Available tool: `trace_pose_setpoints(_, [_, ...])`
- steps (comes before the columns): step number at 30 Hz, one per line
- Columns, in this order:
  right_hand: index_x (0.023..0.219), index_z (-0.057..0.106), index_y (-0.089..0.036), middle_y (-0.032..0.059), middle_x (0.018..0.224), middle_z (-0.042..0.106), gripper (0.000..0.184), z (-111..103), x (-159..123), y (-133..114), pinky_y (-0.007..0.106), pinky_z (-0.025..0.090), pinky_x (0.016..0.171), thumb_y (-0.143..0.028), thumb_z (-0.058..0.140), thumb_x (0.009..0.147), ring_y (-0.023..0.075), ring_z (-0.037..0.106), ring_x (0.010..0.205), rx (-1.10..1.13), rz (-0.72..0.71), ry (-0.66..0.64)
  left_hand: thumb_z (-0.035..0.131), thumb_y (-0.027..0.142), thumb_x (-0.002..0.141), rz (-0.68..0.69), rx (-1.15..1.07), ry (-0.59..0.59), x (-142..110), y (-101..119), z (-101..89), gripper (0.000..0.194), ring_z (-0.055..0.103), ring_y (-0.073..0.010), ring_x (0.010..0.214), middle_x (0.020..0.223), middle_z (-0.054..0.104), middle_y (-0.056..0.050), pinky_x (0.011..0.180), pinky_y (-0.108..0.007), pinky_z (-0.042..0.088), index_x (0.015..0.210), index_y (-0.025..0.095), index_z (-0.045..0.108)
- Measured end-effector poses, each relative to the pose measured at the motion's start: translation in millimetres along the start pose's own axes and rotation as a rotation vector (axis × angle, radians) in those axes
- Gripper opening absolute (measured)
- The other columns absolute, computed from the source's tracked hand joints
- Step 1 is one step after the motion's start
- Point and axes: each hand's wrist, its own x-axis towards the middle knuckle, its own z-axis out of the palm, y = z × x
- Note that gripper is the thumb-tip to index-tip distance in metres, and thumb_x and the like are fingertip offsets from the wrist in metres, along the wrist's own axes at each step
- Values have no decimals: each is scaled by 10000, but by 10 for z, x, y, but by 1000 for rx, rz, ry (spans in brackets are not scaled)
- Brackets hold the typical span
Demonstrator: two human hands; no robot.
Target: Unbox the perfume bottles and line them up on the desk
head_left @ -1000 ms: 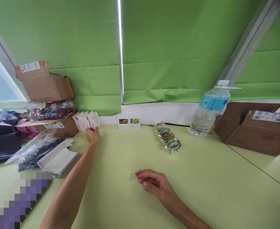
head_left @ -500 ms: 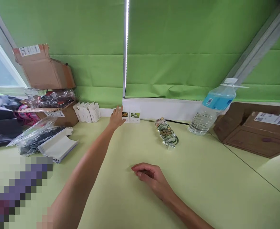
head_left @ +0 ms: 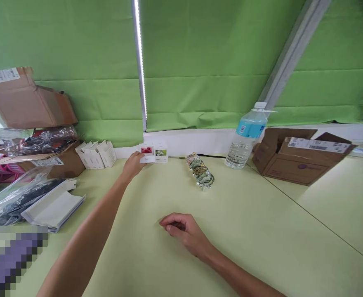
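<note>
At the far side of the table, my left hand (head_left: 133, 164) is closed on the left edge of a small white card (head_left: 146, 160) with a red flower picture. Just right of it, a second white card (head_left: 161, 153) showing white flowers stands against the wall ledge. My right hand (head_left: 184, 233) rests on the table nearer to me, its fingers loosely curved and thumb slightly apart. Nothing shows in its shadowed hollow. A row of stacked, shiny-wrapped coils (head_left: 200, 171) lies beyond it, to the right.
Several white folded boxes (head_left: 96, 155) stand left of the cards. Further left are cardboard boxes (head_left: 29, 105), a plastic-wrapped dark bundle (head_left: 23, 202) and an open white carton (head_left: 53, 206). A water bottle (head_left: 241, 144) and an open brown box (head_left: 293, 165) stand on the right.
My left hand has closed on a card, where before its fingers were spread over the cards. A red flower picture now shows instead of an orange one. The view has turned right.
</note>
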Motion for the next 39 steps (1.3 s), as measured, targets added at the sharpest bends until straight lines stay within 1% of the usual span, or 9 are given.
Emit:
trace_pose_setpoints(5, [917,712,-151,52,807,651,196,-20,0,35,277,480,671,-273,604,808,141,564,708,36,13,9,594,381,826,37,-102,-32,-439,200,-180,362,631,-229,988,1114,671,-76,842,-321,497,1132,189,595])
trace_pose_setpoints(9, [974,679,-142,55,803,621,244,-9,-13,44,304,524,677,-304,558,839,159,585,731,75,-15,66,638,432,784,-24,-512,-129,-891,465,-344,371,647,-218,976,1053,694,-44,817,-304,513,1068,195,610])
trace_pose_setpoints(12, [1104,617,-172,68,911,621,316,8,-55,1,332,542,671,-361,519,870,163,599,717,-25,-50,212,664,434,764,-99,-705,-209,-1219,650,-473,337,663,-209,907,967,708,-34,781,-300,521,996,192,624])
trace_pose_setpoints(15, [1270,501,-241,92,1208,558,418,18,-103,-81,368,531,807,-391,521,881,200,607,932,-164,-177,339,700,406,738,-195,-869,-248,-1490,788,-551,333,670,-213,874,938,713,-52,753,-304,527,962,174,614])
trace_pose_setpoints(19, [1344,431,-259,85,1319,521,503,29,-116,-174,376,471,955,-367,562,871,221,530,1143,-209,-315,200,694,393,751,-249,-992,-235,-1741,915,-528,341,661,-222,891,955,706,-76,741,-313,527,986,165,599])
trace_pose_setpoints(24, [1305,484,-242,84,1234,591,441,2,-92,-246,359,493,916,-367,548,887,202,585,1053,-129,-313,107,573,417,852,-179,-1014,-207,-1912,1019,-462,409,605,-228,1041,1142,643,-99,871,-351,491,1194,199,523])
trace_pose_setpoints(29, [1250,569,-228,68,1098,654,379,-82,-110,-324,333,499,844,-391,477,920,203,608,957,-126,-299,-23,602,437,825,-63,-1069,-439,-1949,1023,-614,571,502,-285,1222,1379,504,-102,1009,-424,417,1345,246,462])
trace_pose_setpoints(33, [1111,674,-205,58,920,690,384,-79,-149,-375,308,492,735,-426,412,937,208,608,833,-208,-236,33,593,491,811,-38,-1073,-516,-1939,989,-698,680,362,-296,1343,1475,388,-66,1084,-463,323,1422,291,373])
trace_pose_setpoints(39, [1078,694,-172,58,947,695,466,-55,-169,-457,336,481,791,-511,421,910,227,607,877,-90,-149,-34,646,556,736,-79,-1198,-626,-1878,983,-681,798,417,-308,1291,1443,422,-96,1018,-445,384,1426,270,364])
